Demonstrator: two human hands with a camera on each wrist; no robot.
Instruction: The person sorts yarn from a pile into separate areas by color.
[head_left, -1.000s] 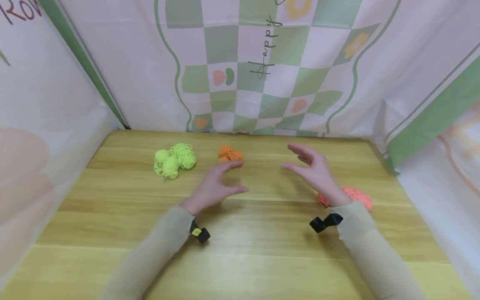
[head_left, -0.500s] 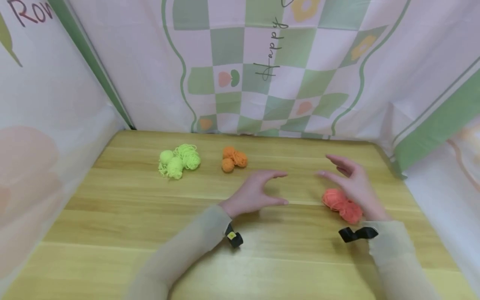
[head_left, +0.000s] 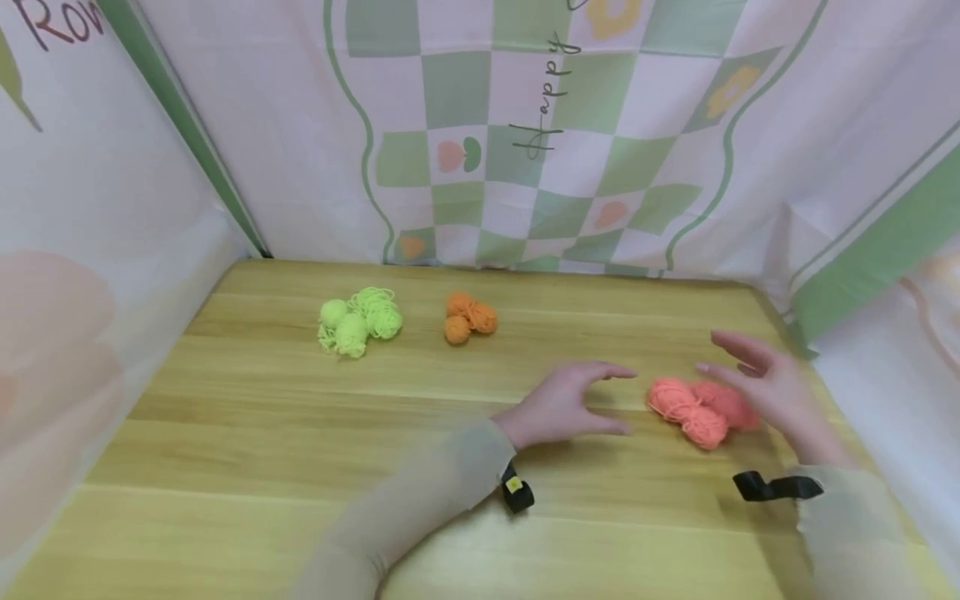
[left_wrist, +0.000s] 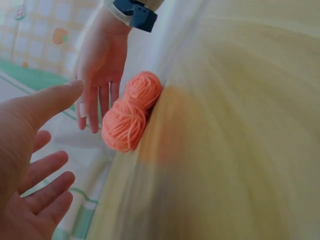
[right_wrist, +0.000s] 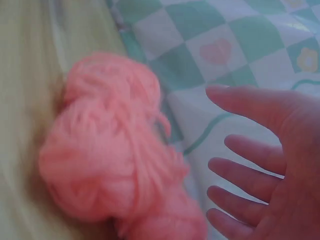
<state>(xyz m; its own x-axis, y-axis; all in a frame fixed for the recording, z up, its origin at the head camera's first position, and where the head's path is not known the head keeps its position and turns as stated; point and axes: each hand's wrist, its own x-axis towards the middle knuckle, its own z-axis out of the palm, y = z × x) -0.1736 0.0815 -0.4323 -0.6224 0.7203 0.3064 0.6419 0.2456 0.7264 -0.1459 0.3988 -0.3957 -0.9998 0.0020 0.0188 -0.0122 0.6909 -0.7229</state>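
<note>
A cluster of coral-pink yarn balls (head_left: 701, 410) lies on the right part of the wooden table. My left hand (head_left: 567, 404) hovers to its left, thumb and fingers spread apart, holding nothing. On the other side, my right hand (head_left: 772, 392) is raised beside the yarn with its fingers extended and nothing in its grasp. The right wrist view shows the coral yarn (right_wrist: 105, 150) close to the right fingers but apart from them. In the left wrist view the coral yarn (left_wrist: 125, 125) sits between both hands.
Lime-green yarn balls (head_left: 356, 322) rest at the back left of the table (head_left: 262, 450). A smaller orange yarn cluster (head_left: 468, 318) lies at the back, left of centre. Printed cloth (head_left: 517, 208) hangs behind the table and along both sides.
Both hands have moved right and toward the near side, from around the table's middle to either side of the coral yarn. The orange yarn, partly covered before, is now uncovered. The view shifted slightly.
</note>
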